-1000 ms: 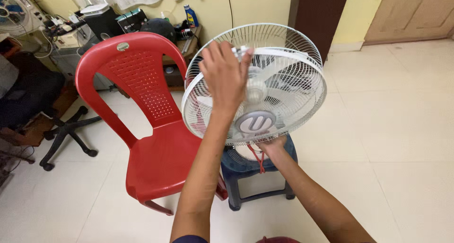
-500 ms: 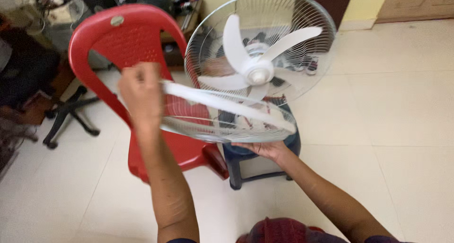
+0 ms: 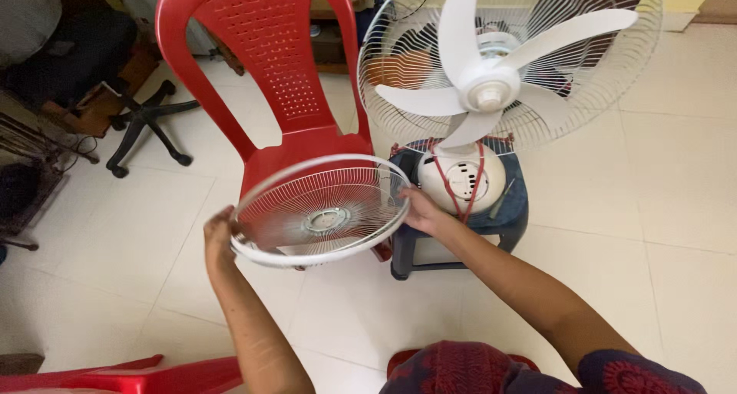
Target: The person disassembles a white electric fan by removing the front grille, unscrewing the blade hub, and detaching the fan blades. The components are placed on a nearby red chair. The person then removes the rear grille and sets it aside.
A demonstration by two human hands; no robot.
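I hold a round white wire fan guard (image 3: 321,210) almost flat over the seat of a red plastic chair (image 3: 280,64). My left hand (image 3: 219,239) grips its near left rim, and my right hand (image 3: 418,210) grips its right rim. To the right stands a white table fan (image 3: 491,87) with bare white blades and only its rear wire guard on. The fan's round base (image 3: 461,181), with a red cord over it, rests on a dark blue plastic stool (image 3: 510,210).
A black swivel chair base (image 3: 146,125) stands on the cream tiled floor at the left, beside dark furniture. A second red plastic piece (image 3: 130,375) shows at the bottom left. Shelves with clutter lie behind the chair.
The front guard has come off the fan and moved down and left over the chair seat. The blades now show bare. My left hand has gone from the guard's top to its near rim.
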